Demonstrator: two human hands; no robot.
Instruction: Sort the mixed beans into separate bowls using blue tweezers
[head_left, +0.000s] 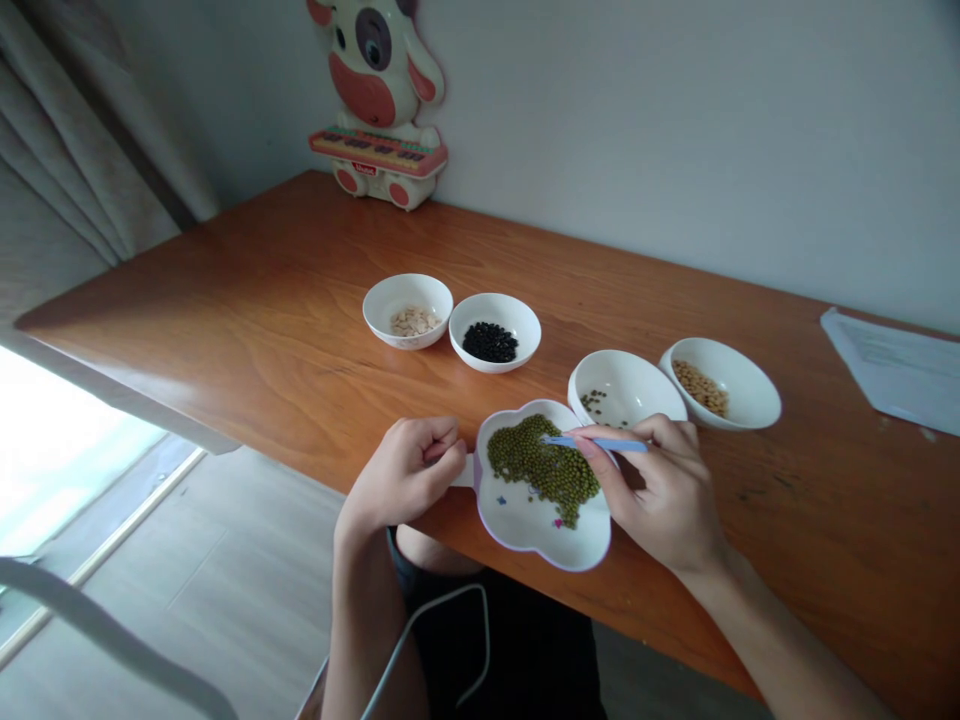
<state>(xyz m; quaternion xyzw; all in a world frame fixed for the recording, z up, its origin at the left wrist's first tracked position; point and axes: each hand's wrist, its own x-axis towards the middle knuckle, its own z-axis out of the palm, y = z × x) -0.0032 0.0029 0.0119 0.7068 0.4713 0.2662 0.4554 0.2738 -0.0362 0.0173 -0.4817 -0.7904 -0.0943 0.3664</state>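
My left hand point(409, 472) is closed around the short handle of a flower-shaped plate point(504, 515) with a lilac rim. Green mung beans point(544, 462) lie across the plate's upper part. Between the thumb and fingers of my right hand point(664, 490) is a pair of blue tweezers point(600, 442), its tip down among the beans. Just behind the plate stands a white bowl point(637, 385) with a few mung beans point(594, 402) in it; my right hand partly covers its front. Whether the tweezers' tip grips a bean is too small to tell.
A bowl of yellowish beans point(701, 388) adjoins on the right. Farther left stand a bowl of black beans point(490, 342) and a bowl of pale flat seeds point(414, 320). A cow toy keyboard point(379, 150) leans at the wall. Papers point(900, 370) lie far right. A cable point(435, 605) hangs below the table edge.
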